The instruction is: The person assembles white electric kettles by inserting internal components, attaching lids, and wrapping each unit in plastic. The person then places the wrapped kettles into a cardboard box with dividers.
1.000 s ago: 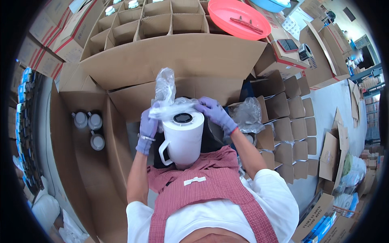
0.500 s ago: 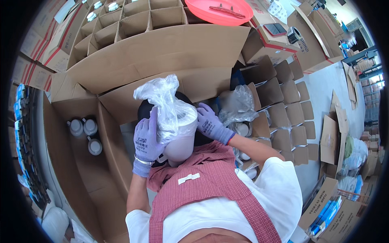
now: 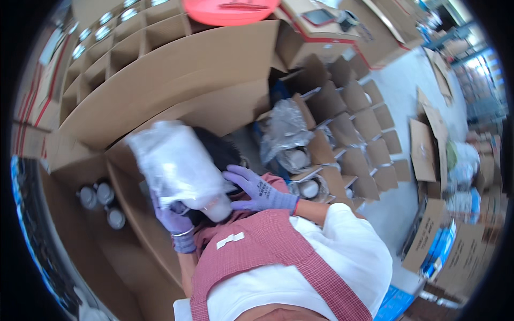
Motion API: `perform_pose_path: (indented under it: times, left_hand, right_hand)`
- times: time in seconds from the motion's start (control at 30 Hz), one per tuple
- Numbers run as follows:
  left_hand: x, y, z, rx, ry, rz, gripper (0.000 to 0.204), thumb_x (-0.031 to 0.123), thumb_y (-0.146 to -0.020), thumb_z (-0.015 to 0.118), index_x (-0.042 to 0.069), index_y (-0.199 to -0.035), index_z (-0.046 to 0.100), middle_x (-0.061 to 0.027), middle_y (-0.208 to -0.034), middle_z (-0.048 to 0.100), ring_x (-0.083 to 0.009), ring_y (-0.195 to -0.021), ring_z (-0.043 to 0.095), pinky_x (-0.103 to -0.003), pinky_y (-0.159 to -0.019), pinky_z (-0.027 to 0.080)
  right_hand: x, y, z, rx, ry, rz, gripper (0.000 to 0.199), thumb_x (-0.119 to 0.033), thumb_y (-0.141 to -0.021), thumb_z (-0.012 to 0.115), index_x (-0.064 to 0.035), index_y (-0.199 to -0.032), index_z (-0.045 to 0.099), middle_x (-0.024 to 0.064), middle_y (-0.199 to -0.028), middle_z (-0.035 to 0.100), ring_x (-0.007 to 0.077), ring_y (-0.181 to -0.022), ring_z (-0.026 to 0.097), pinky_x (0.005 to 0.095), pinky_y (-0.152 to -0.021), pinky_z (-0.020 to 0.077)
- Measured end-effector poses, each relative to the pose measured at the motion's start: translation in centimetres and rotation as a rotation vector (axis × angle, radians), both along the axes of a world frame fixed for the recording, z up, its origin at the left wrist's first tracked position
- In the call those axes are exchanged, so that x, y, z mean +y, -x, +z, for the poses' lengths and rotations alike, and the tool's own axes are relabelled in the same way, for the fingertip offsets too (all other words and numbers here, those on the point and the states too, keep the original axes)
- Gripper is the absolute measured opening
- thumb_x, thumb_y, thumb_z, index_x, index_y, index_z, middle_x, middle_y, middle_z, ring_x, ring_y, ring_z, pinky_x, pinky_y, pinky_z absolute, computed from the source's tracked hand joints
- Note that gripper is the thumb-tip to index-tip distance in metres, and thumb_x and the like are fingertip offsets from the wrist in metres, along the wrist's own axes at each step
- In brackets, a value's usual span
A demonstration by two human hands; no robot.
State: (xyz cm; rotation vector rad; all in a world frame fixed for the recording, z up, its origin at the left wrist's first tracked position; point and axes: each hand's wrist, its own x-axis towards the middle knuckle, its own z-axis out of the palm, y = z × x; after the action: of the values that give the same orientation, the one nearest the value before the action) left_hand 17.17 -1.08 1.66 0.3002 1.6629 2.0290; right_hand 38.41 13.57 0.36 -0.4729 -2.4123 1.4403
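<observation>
A white cylindrical vessel in a clear plastic bag (image 3: pixel 179 160) lies tilted above my lap, its narrower end toward my right hand; motion smears it. My left hand (image 3: pixel 175 222), in a purple glove, grips its lower left side, with fingers partly hidden beneath. Alongside the narrow end is my right hand (image 3: pixel 259 193), also gloved, fingers stretched out and apart; whether it touches the vessel I cannot tell. Three white mugs (image 3: pixel 116 218) stand at the far end of the deep cardboard box (image 3: pixel 128 262) on my left.
Crumpled clear plastic (image 3: pixel 289 128) and bagged white pieces (image 3: pixel 309 188) sit beside cardboard dividers (image 3: pixel 342 128) at right. Ahead rises a large carton flap (image 3: pixel 176 80). Beyond it are a divided carton (image 3: pixel 126 51) and a pink basin (image 3: pixel 230 16). Opened cartons (image 3: pixel 428 144) stand farther right.
The bagged vessel has tipped from upright to leaning left. My left hand has moved down and left along it, and my right hand has come lower. The whole view has shifted and turned.
</observation>
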Motion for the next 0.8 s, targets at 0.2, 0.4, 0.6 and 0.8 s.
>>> perform_pose_path:
  times: [0.2,0.4,0.6,0.8]
  left_hand:
    - [9.1,-2.3,2.0,-0.422,-0.485,-0.193,0.047,0.006,-0.098,0.039,0.007,-0.145,0.036,0.0073,-0.071,0.034,-0.0011,-0.055,0.032,-0.017,-0.047,0.027]
    - [14.4,-14.8,2.9,0.743,-0.268,-0.870,0.043,0.009,-0.097,0.055,0.003,-0.139,0.051,-0.0171,-0.140,0.052,-0.0317,-0.120,0.055,-0.040,-0.108,0.038]
    - [10.0,-14.5,-0.3,0.335,-0.214,-1.801,0.039,0.016,-0.098,0.054,0.006,-0.135,0.057,-0.0156,-0.131,0.060,-0.0310,-0.124,0.055,-0.039,-0.109,0.039]
    - [6.3,-1.8,4.8,0.371,0.109,-1.155,0.038,0.015,-0.096,0.052,0.001,-0.131,0.058,-0.0139,-0.125,0.064,-0.0256,-0.119,0.058,-0.036,-0.107,0.041]
  right_hand:
    - [-1.0,0.6,3.3,0.297,0.347,-0.643,0.116,-0.024,-0.066,0.088,-0.0041,-0.152,0.013,0.0215,-0.144,0.031,0.0318,-0.136,0.033,0.0414,-0.113,0.0289]
    - [6.1,-9.2,3.3,0.852,0.753,-1.042,0.067,-0.014,-0.089,0.069,-0.0121,-0.143,0.030,0.0103,-0.127,0.054,0.0249,-0.113,0.059,0.0372,-0.093,0.0538]
    - [14.1,-23.5,3.7,0.719,0.590,-1.200,0.046,-0.021,-0.099,0.055,-0.0118,-0.141,0.037,0.0127,-0.138,0.050,0.0254,-0.121,0.055,0.0414,-0.101,0.0485]
    - [25.0,-26.9,1.9,-0.074,0.232,-1.188,0.068,-0.018,-0.083,0.075,-0.0063,-0.139,0.038,0.0152,-0.124,0.057,0.0241,-0.105,0.062,0.0385,-0.080,0.0570]
